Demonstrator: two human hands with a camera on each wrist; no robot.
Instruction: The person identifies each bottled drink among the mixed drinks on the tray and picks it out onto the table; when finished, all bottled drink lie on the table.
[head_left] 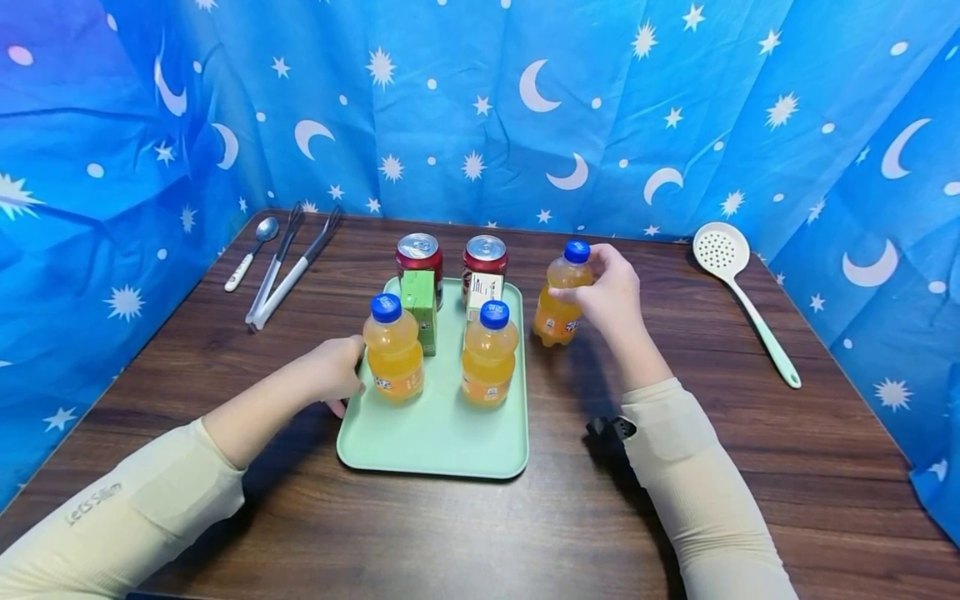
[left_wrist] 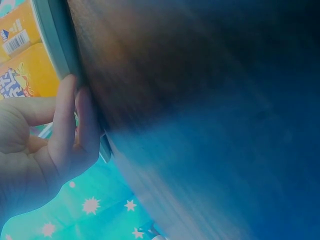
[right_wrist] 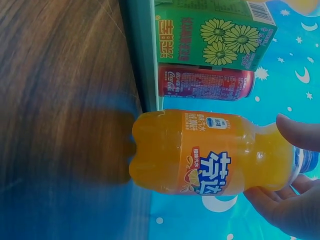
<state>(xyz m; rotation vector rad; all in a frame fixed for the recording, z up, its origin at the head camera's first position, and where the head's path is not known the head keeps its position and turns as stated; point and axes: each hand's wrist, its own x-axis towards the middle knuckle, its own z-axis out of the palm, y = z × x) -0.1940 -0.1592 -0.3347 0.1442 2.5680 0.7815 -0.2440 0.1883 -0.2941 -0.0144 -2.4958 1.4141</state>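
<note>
In the head view, my left hand (head_left: pixel 341 371) grips the left rim of a light green tray (head_left: pixel 431 446); the left wrist view shows its fingers (left_wrist: pixel 65 122) at that rim. On the tray stand two orange soda bottles (head_left: pixel 395 367) (head_left: pixel 489 367) with blue caps, a green drink carton (head_left: pixel 420 308), a pale-topped carton (head_left: pixel 485 288) and two red cola cans (head_left: pixel 418 250) (head_left: pixel 485 250). Just right of the tray, my right hand (head_left: pixel 611 296) holds a third orange soda bottle (head_left: pixel 557 304) upright near its neck. Whether its base touches the table, I cannot tell.
A spoon (head_left: pixel 251 254) and metal tongs (head_left: pixel 281 279) lie at the table's back left. To the right lies a slotted skimmer (head_left: pixel 738 283) with a mint handle. A blue curtain (head_left: pixel 480 108) with moons and stars borders the dark wooden table (head_left: pixel 465 533).
</note>
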